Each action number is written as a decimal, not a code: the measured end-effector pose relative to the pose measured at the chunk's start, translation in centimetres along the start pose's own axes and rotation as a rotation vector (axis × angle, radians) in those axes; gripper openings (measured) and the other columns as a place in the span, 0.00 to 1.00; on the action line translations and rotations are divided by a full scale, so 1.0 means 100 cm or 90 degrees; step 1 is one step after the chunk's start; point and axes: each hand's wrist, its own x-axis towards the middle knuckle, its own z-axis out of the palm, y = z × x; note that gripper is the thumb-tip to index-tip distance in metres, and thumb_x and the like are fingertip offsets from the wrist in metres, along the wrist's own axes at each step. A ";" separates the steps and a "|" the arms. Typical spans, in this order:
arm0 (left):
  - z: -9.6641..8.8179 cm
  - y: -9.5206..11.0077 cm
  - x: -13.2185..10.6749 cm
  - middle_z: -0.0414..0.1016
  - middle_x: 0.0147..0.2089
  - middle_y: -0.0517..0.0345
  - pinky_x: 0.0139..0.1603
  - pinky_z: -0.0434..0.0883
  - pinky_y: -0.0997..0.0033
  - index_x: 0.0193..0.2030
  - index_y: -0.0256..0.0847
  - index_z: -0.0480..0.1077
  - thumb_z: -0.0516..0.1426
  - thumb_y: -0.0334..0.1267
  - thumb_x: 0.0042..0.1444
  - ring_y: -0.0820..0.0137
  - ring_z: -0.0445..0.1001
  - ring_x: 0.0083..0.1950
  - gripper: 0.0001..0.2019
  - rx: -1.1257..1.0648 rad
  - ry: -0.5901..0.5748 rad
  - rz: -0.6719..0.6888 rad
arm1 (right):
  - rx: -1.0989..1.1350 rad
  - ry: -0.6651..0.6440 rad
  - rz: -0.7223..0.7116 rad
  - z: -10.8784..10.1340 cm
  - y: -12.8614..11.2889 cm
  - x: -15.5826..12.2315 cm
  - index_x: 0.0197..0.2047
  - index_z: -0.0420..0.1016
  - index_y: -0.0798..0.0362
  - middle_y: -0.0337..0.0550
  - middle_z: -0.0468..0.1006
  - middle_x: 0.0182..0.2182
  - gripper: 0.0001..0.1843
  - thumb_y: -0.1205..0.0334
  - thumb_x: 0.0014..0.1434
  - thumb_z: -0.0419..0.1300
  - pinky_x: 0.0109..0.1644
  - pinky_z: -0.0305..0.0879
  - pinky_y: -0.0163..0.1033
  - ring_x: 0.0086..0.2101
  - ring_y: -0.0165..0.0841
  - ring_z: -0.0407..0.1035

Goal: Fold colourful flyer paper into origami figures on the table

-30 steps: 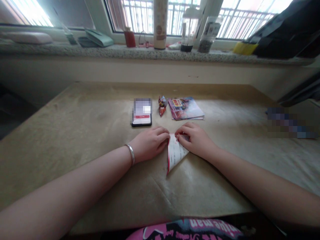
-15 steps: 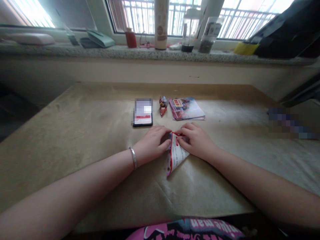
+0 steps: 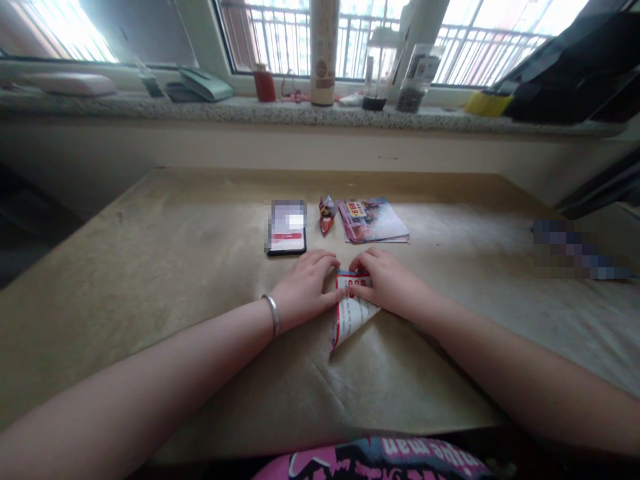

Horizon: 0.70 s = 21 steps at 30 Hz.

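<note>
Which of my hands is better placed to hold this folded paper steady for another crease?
Probably your right hand: it lies over the upper right part of the folded paper, thumb on top, while your left hand sits mostly beside its left edge.

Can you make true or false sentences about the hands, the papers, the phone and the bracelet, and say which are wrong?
1. The right hand touches the folded paper. True.
2. The folded paper is round like a ball. False: it looks roughly triangular.
3. The phone lies left of the paper stack. True.
4. The paper stack lies on the windowsill. False: it lies on the table.
5. A silver bracelet circles the left hand's wrist. True.
</note>
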 end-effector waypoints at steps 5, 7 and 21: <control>-0.002 0.000 0.000 0.65 0.58 0.46 0.64 0.58 0.53 0.48 0.37 0.68 0.57 0.48 0.55 0.58 0.60 0.62 0.19 0.008 -0.002 -0.001 | 0.033 -0.059 0.044 -0.005 0.001 0.013 0.39 0.74 0.52 0.44 0.77 0.33 0.16 0.56 0.47 0.67 0.36 0.64 0.38 0.33 0.36 0.70; -0.002 0.000 0.000 0.65 0.58 0.46 0.64 0.58 0.52 0.48 0.37 0.68 0.57 0.48 0.55 0.57 0.60 0.62 0.19 0.009 -0.004 0.001 | 0.046 -0.094 0.067 -0.006 0.002 0.018 0.34 0.74 0.51 0.41 0.78 0.29 0.12 0.57 0.46 0.68 0.31 0.62 0.36 0.30 0.34 0.70; 0.000 -0.004 0.007 0.71 0.52 0.51 0.61 0.61 0.53 0.38 0.40 0.70 0.62 0.40 0.50 0.60 0.66 0.57 0.10 -0.062 0.028 0.001 | 0.169 0.017 0.017 0.012 0.010 0.016 0.34 0.74 0.53 0.38 0.74 0.29 0.10 0.62 0.46 0.66 0.31 0.60 0.33 0.29 0.29 0.66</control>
